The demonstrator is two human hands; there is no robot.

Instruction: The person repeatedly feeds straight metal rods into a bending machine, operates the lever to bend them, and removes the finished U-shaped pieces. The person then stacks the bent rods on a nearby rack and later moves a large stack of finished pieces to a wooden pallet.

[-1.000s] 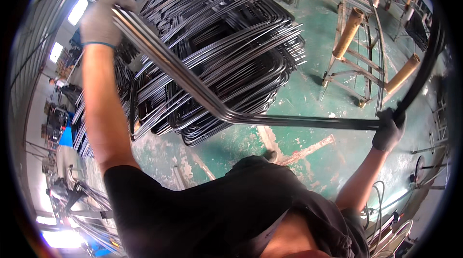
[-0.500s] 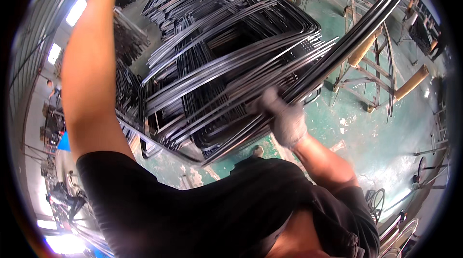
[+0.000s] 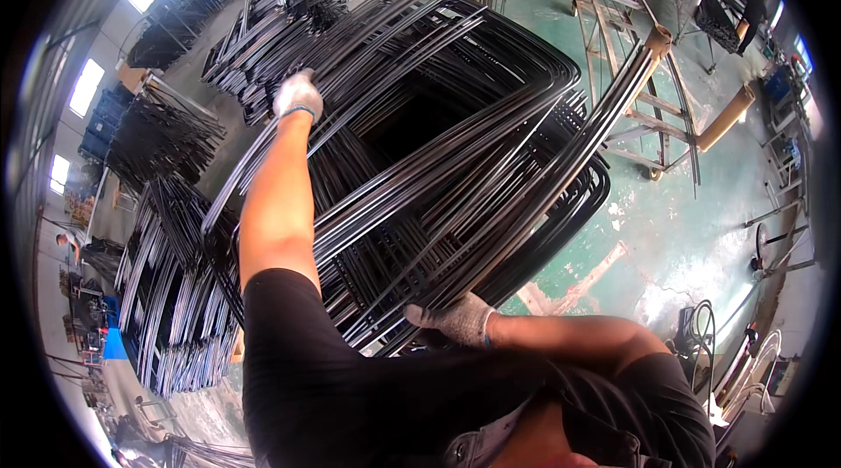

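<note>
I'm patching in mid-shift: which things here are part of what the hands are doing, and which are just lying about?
In hand:
- left hand, gloved, on the bent metal frame
- right hand, gloved, gripping the same frame
- stack of frames beneath it

Lying about:
- side piles of frames
- trestle rack with padded arms
- green floor

Glossy black bent metal frames (image 3: 455, 118), white gloves (image 3: 298, 93), green floor (image 3: 692, 232), black shirt (image 3: 350, 380).

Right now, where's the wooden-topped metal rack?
In the head view, the metal rack stands upper right on the green floor, just beyond the stack of bent black frames.
</note>
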